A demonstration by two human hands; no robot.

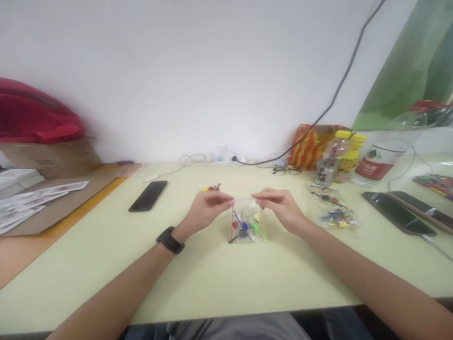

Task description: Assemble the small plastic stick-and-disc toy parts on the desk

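Observation:
A small clear plastic bag (pixel 247 229) hangs between my hands over the middle of the table. Inside it show thin coloured plastic pieces in red, blue, green and yellow. My left hand (pixel 210 210), with a black watch on the wrist, pinches the bag's upper left corner. The upper right corner is pinched by my right hand (pixel 279 207). Behind my left hand lie a few loose red and yellow pieces (pixel 211 188), partly hidden by it. To the right of my right hand rest filled clear bags (pixel 334 211) with similar coloured pieces.
A black phone (pixel 148 196) lies left; two more phones (pixel 399 213) lie right. Bottles (pixel 332 159), a large water bottle (pixel 382 159), glasses (pixel 287 171) and a striped bag (pixel 303 145) stand at the back right. Papers (pixel 27 204) and a cardboard box (pixel 51 159) are left.

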